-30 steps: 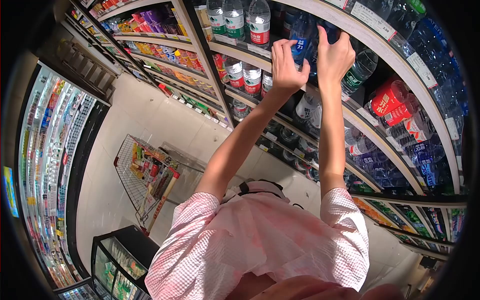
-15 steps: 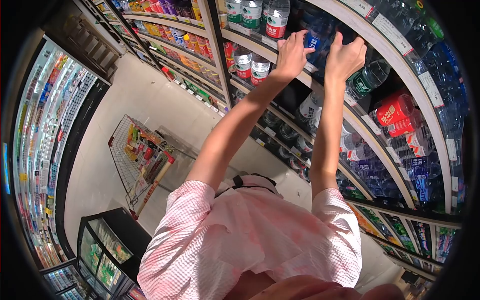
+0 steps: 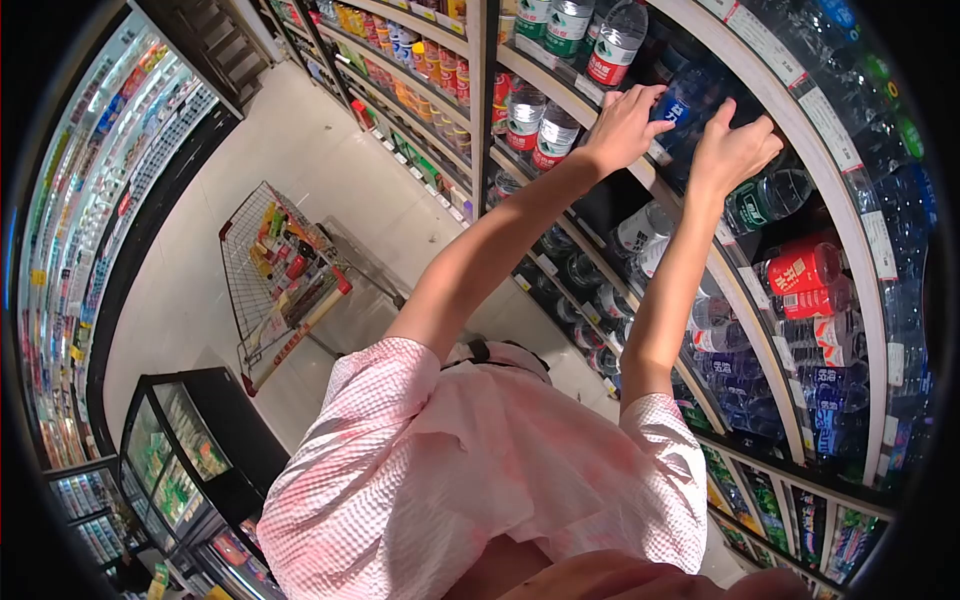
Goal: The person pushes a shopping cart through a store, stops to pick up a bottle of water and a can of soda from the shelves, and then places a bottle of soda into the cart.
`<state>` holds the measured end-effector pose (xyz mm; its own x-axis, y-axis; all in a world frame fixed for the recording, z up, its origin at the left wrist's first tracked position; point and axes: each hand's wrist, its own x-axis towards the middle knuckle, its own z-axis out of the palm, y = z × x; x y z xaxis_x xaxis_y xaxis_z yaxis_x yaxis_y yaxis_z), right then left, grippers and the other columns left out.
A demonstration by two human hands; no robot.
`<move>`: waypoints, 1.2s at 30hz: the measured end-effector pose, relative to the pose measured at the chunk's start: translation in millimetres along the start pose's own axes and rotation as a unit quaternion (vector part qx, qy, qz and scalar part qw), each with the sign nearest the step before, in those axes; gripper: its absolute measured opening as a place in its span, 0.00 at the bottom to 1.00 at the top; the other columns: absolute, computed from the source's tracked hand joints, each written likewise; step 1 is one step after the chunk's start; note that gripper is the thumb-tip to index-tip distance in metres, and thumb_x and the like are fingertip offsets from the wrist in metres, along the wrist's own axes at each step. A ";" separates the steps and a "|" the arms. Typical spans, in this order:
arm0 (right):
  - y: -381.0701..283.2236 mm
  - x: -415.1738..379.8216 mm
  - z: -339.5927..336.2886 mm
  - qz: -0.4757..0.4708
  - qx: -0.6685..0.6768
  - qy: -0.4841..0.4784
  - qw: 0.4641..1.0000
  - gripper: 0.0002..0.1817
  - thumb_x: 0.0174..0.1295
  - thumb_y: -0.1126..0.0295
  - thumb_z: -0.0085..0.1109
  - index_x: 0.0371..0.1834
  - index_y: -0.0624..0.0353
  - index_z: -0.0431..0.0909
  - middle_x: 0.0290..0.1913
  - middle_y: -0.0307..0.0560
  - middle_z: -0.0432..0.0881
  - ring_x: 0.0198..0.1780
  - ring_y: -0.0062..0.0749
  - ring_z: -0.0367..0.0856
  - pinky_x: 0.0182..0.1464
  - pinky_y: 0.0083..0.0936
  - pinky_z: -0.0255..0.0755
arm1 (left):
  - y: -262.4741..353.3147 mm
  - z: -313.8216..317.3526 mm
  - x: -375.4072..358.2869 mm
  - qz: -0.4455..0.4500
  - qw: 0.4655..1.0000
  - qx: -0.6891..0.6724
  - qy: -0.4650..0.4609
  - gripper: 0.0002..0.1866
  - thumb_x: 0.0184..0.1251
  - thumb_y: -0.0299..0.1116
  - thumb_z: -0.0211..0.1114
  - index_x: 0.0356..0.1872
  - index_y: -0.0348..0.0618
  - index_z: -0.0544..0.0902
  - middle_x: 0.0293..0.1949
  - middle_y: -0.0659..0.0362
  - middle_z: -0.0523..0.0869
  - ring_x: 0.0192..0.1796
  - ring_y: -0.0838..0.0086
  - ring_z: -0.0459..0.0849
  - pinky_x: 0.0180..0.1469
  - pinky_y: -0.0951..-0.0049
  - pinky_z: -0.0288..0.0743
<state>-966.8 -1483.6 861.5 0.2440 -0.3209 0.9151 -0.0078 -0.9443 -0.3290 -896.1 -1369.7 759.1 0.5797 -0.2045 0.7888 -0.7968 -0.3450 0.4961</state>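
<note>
Both arms reach up to a shelf of bottled drinks. Between the hands lies a bottle with a blue label [image 3: 678, 108], its body in shadow and partly hidden. My left hand [image 3: 628, 128] is at its left side, fingers bent and thumb by the label. On the right side my right hand [image 3: 735, 155] has its thumb up against the bottle and its other fingers curled; their tips are hard to see. Left of them stands a red-labelled water bottle [image 3: 612, 62]. Below my right hand lies a green-labelled bottle [image 3: 757, 203].
Red-labelled bottles [image 3: 803, 275] lie farther right on the curved shelving. A shopping cart [image 3: 290, 270] with goods in it stands on the floor to the left. Beyond it is a lit refrigerated display [image 3: 90, 210]. A black glass-sided cabinet [image 3: 190, 450] stands at lower left.
The view has shifted, so the shelf and both hands appear farther right and lower. Both hands stay around the blue-labelled bottle, which remains on the shelf.
</note>
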 end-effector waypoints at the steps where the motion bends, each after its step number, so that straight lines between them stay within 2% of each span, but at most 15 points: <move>1: -0.2 0.1 3.7 0.016 0.016 -0.033 0.999 0.22 0.62 0.68 0.65 0.51 0.78 0.74 0.46 0.78 0.76 0.51 0.71 0.74 0.55 0.54 0.67 | 0.1 -0.6 -1.4 0.003 1.000 0.001 0.002 0.31 0.67 0.44 0.71 0.67 0.42 0.73 0.55 0.50 0.82 0.55 0.53 0.80 0.60 0.57 0.64; 4: -2.1 -3.0 19.2 0.028 0.053 -0.039 0.997 0.15 0.64 0.75 0.53 0.45 0.82 0.69 0.41 0.81 0.76 0.47 0.77 0.73 0.55 0.59 0.63 | 2.9 1.1 -3.5 0.030 0.998 0.058 0.015 0.35 0.68 0.45 0.70 0.70 0.39 0.69 0.53 0.49 0.83 0.55 0.56 0.82 0.60 0.55 0.64; 9: 17.5 0.1 40.1 0.017 -0.037 -0.001 0.999 0.23 0.55 0.72 0.59 0.46 0.87 0.69 0.43 0.85 0.76 0.48 0.80 0.76 0.58 0.65 0.66 | 8.2 -3.2 -3.3 -0.043 0.995 0.065 -0.060 0.39 0.61 0.41 0.72 0.70 0.37 0.66 0.44 0.48 0.87 0.48 0.53 0.87 0.59 0.55 0.64; 13: 19.6 1.3 45.0 0.062 -0.039 0.010 0.997 0.29 0.49 0.69 0.63 0.44 0.90 0.70 0.44 0.86 0.75 0.47 0.83 0.76 0.57 0.71 0.68 | -2.2 -7.1 -22.2 0.018 0.999 0.047 0.018 0.45 0.61 0.49 0.71 0.74 0.32 0.65 0.66 0.40 0.76 0.72 0.54 0.73 0.73 0.50 0.57; 15: 20.4 -2.3 44.0 -0.070 -0.027 0.073 0.994 0.35 0.51 0.68 0.65 0.53 0.90 0.61 0.46 0.84 0.70 0.49 0.79 0.73 0.56 0.70 0.66 | -8.5 -31.9 -49.3 0.026 0.998 -0.009 0.062 0.43 0.63 0.48 0.69 0.73 0.33 0.65 0.72 0.41 0.70 0.75 0.52 0.69 0.75 0.48 0.53; 19: -14.8 -26.6 28.1 -0.062 0.064 0.107 0.990 0.32 0.57 0.71 0.64 0.61 0.76 0.61 0.57 0.73 0.61 0.60 0.69 0.64 0.64 0.65 0.58 | -31.3 -160.6 -157.1 -0.035 0.997 -0.042 0.045 0.38 0.59 0.36 0.71 0.72 0.40 0.69 0.73 0.50 0.71 0.74 0.61 0.70 0.74 0.50 0.56; 21: -43.3 -52.3 18.9 -0.130 0.069 0.133 0.980 0.28 0.59 0.71 0.62 0.60 0.73 0.63 0.58 0.69 0.62 0.59 0.62 0.64 0.63 0.62 0.60 | -41.6 -251.2 -220.5 -0.244 0.969 -0.037 0.010 0.32 0.61 0.30 0.71 0.68 0.39 0.74 0.68 0.49 0.77 0.69 0.59 0.77 0.70 0.59 0.67; 22: -64.5 -71.9 12.5 -0.127 0.087 0.105 0.982 0.26 0.60 0.71 0.61 0.58 0.72 0.65 0.58 0.67 0.63 0.59 0.60 0.65 0.63 0.59 0.61 | -52.8 -286.8 -265.9 -0.324 0.945 0.019 0.035 0.34 0.60 0.27 0.72 0.69 0.39 0.73 0.64 0.47 0.79 0.66 0.57 0.78 0.69 0.61 0.72; 23: -92.1 -99.0 8.2 -0.121 0.105 0.079 0.984 0.24 0.60 0.70 0.60 0.57 0.70 0.66 0.58 0.65 0.64 0.59 0.58 0.65 0.63 0.57 0.62 | -104.0 -299.6 -336.8 -0.268 0.948 0.067 0.158 0.33 0.59 0.25 0.72 0.68 0.39 0.72 0.58 0.46 0.80 0.62 0.56 0.81 0.66 0.59 0.73; 26: -161.6 -206.5 5.5 -0.096 0.183 -0.108 0.972 0.17 0.63 0.74 0.59 0.52 0.70 0.71 0.52 0.62 0.70 0.55 0.53 0.70 0.61 0.49 0.65 | -111.8 -433.5 -484.7 -0.401 0.872 0.230 0.160 0.17 0.60 0.21 0.61 0.52 0.36 0.82 0.52 0.45 0.83 0.57 0.50 0.81 0.62 0.56 0.75; 27: -187.6 -247.5 5.9 -0.084 0.254 -0.187 0.945 0.13 0.64 0.75 0.59 0.48 0.72 0.73 0.48 0.60 0.74 0.52 0.52 0.73 0.59 0.46 0.67 | -120.4 -470.0 -550.1 -0.336 0.865 0.360 0.094 0.11 0.59 0.22 0.60 0.42 0.36 0.85 0.44 0.47 0.85 0.53 0.50 0.83 0.58 0.55 0.77; 28: -204.4 -293.7 9.2 -0.068 0.289 -0.309 0.903 0.10 0.64 0.76 0.59 0.45 0.71 0.76 0.44 0.58 0.77 0.49 0.51 0.76 0.57 0.43 0.70 | -87.1 -512.5 -563.7 -0.453 0.833 0.301 0.103 0.09 0.59 0.22 0.61 0.39 0.38 0.85 0.41 0.49 0.86 0.49 0.52 0.84 0.55 0.52 0.77; 31: -267.6 -439.0 9.0 -0.087 0.404 -0.581 0.701 0.12 0.64 0.77 0.62 0.50 0.64 0.78 0.47 0.55 0.80 0.49 0.51 0.80 0.55 0.39 0.73 | -63.4 -582.7 -665.2 -0.501 0.783 0.368 0.015 0.11 0.63 0.35 0.64 0.41 0.41 0.86 0.38 0.52 0.88 0.46 0.54 0.85 0.51 0.53 0.76; 33: -325.1 -501.1 -13.4 -0.176 0.464 -0.643 0.584 0.15 0.61 0.79 0.63 0.52 0.65 0.77 0.47 0.57 0.80 0.52 0.54 0.79 0.58 0.41 0.73 | -41.8 -598.7 -698.7 -0.509 0.724 0.464 -0.030 0.14 0.67 0.41 0.62 0.39 0.42 0.88 0.35 0.52 0.88 0.44 0.54 0.86 0.49 0.53 0.77; 36: -375.1 -597.8 -22.3 -0.290 0.464 -0.621 0.561 0.18 0.57 0.71 0.67 0.49 0.63 0.78 0.45 0.56 0.79 0.52 0.52 0.80 0.61 0.43 0.71 | -47.2 -604.7 -706.1 -0.575 0.696 0.424 -0.076 0.23 0.69 0.52 0.59 0.29 0.43 0.89 0.30 0.50 0.89 0.36 0.51 0.88 0.46 0.51 0.78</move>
<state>-1131.3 -939.2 443.0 0.4357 0.8642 0.2517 0.7900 -0.2332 -0.5671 -1371.0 -655.1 398.2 0.8130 0.5815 -0.0318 0.5587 -0.7633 0.3243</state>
